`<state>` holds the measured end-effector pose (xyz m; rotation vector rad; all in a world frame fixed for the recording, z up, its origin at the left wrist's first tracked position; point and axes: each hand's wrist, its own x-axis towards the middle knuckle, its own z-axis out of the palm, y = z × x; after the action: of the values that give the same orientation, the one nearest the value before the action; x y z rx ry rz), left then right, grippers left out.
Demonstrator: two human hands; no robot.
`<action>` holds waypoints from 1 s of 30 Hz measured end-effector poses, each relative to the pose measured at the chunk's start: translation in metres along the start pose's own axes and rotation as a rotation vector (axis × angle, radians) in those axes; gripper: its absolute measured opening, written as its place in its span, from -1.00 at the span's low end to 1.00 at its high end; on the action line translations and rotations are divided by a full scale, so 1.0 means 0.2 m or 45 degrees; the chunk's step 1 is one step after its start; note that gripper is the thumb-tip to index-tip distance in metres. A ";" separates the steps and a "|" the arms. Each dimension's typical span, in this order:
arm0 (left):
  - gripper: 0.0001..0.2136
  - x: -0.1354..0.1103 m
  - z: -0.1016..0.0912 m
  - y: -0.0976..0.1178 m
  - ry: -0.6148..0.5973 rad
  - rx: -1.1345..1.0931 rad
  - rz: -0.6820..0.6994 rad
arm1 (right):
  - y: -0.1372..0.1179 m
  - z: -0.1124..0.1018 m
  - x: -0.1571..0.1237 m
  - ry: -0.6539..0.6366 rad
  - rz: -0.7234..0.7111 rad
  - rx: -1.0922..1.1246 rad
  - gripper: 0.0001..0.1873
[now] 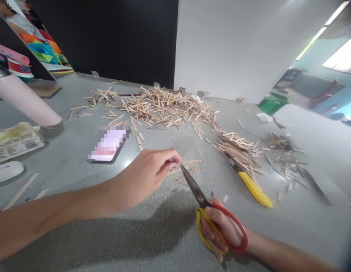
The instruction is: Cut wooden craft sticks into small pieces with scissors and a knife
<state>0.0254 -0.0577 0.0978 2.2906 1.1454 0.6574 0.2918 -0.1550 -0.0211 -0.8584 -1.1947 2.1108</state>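
Near the middle of a gray table [172, 139], we see the left hand [147, 172] with thumb and finger pinched together; we cannot tell what, if anything, they grip. At those fingertips, touching or just beside them, come the tips of scissors [194, 187], which the right hand [226, 224] holds by red and yellow handles at the near right. Loose sticks [187, 175] lie beyond the blades. Right of them, a yellow knife [253, 189] rests by a stack of sticks [234, 147]. Farther off, we see a broad pile [167, 107] before black [107, 37] and white [229, 49] panels. To the left sit a phone [107, 145], a mouse [8, 172] and a pink bottle [28, 98].
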 end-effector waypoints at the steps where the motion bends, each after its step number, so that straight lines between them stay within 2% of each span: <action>1: -0.81 0.00 0.00 0.00 -0.007 -0.006 -0.005 | 0.00 0.00 0.00 -0.003 0.001 -0.013 -0.30; 10: -0.83 0.02 -0.01 0.00 -0.042 -0.086 -0.036 | 0.00 0.00 0.00 0.020 0.026 -0.007 -0.27; 18: -0.83 0.01 -0.01 0.00 -0.095 -0.243 -0.162 | 0.03 -0.01 0.01 0.021 0.017 0.061 -0.29; 25: -0.80 0.03 -0.05 0.03 -0.116 -0.204 -0.136 | 0.05 -0.01 0.01 -0.003 -0.016 0.071 -0.30; 30: -0.80 0.02 -0.05 0.03 -0.123 -0.181 -0.122 | 0.01 0.01 0.01 -0.004 -0.035 0.033 -0.33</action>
<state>0.0249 -0.0549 0.1090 2.1115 1.1182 0.5664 0.2896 -0.1551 -0.0231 -0.8228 -1.1722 2.1016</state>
